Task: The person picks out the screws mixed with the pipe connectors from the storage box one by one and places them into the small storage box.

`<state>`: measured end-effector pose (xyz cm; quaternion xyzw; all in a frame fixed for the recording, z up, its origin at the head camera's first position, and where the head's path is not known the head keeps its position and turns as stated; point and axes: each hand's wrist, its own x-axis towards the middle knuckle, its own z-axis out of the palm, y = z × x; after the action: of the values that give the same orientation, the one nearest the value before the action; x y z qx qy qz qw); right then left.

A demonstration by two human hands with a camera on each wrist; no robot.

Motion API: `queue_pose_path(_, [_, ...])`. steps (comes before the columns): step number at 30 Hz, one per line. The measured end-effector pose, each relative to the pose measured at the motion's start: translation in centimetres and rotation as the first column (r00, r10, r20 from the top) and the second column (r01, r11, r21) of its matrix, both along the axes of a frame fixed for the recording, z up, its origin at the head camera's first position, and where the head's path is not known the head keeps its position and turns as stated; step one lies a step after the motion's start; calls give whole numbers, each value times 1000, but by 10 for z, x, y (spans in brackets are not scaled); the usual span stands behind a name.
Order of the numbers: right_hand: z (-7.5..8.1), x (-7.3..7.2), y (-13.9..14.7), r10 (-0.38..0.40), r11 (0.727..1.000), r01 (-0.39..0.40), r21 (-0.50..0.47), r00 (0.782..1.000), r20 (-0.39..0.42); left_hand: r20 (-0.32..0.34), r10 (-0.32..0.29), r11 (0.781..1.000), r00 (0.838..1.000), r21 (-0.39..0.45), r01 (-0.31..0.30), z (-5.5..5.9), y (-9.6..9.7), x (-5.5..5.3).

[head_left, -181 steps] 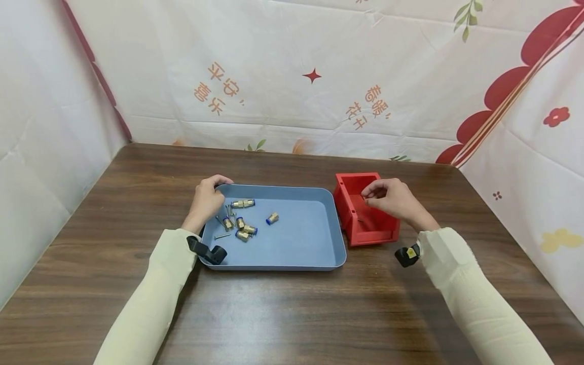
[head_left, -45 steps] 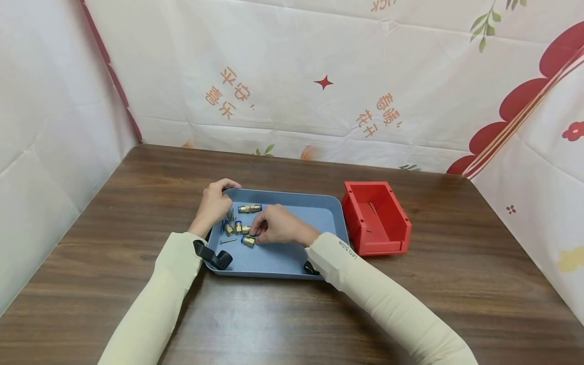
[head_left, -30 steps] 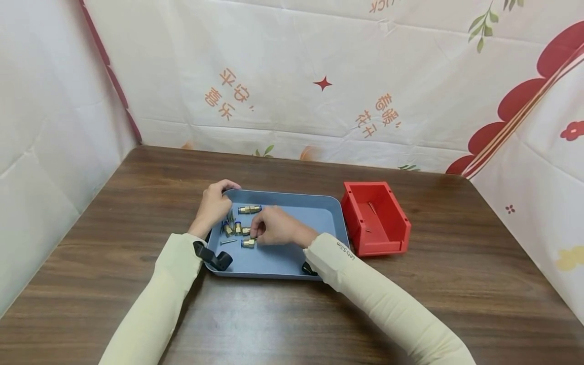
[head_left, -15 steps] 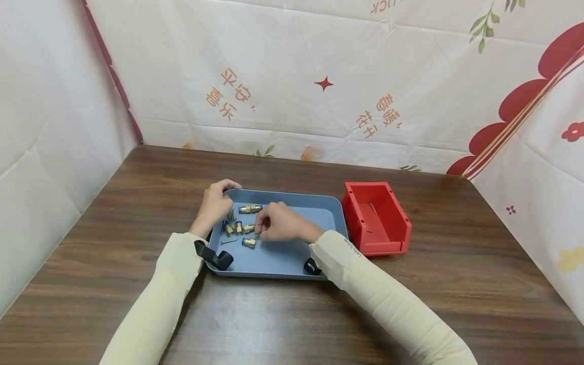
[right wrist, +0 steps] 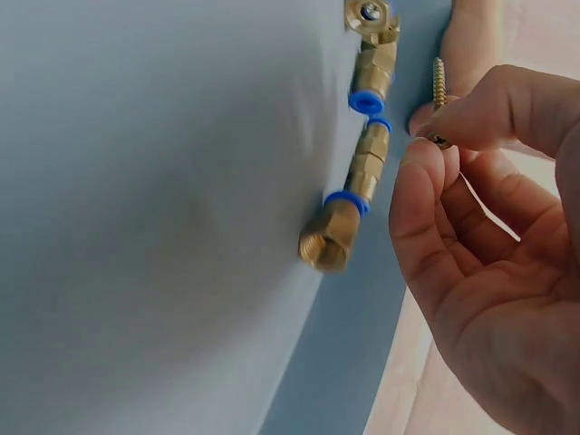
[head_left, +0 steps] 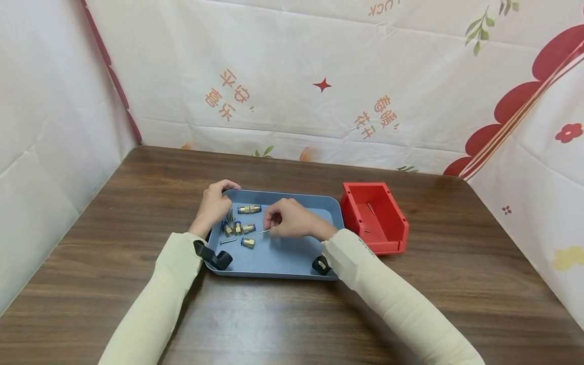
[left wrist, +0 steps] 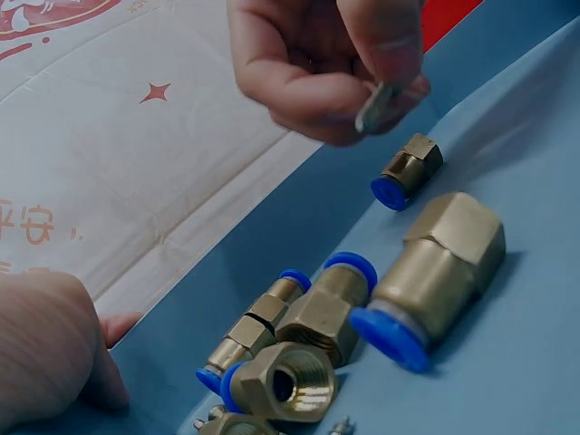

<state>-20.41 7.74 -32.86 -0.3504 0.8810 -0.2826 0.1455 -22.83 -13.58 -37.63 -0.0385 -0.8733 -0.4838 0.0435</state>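
Note:
My right hand (head_left: 294, 218) is over the middle of the blue tray (head_left: 283, 271), pinching a screw (head_left: 264, 231) between thumb and fingertips. In the right wrist view the screw (right wrist: 439, 83) shows its threaded shank above the pinch. My left hand (head_left: 214, 205) grips the tray's back left corner, its thumb inside the wall. Several brass fittings with blue collars lie in the tray's left half, among them a front one (head_left: 248, 243) and a pair end to end (head_left: 249, 209). A loose screw (head_left: 228, 241) lies left of the front fitting; more screws cluster near the left hand.
A red bin (head_left: 374, 215) stands against the tray's right side, with a screw (head_left: 370, 209) and another small piece inside. All rests on a brown wooden table (head_left: 274, 319). A printed white cloth (head_left: 283, 76) hangs behind the table.
Six seconds ago my right hand was at the red bin; since then it has come into the tray. In the last second it lifted a screw and shifted right. My left hand stays put.

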Motion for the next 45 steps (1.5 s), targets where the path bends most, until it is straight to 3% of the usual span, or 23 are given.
queue_pose_path(26, [9,0,52,-97,993,95,-63,995,-33,-5,-2,1000,1000,0,2,0,1,2])
queue_pose_path(45, [20,4,73,-197,980,195,-39,979,-52,-10,-6,1000,1000,-3,6,-1,1,1])
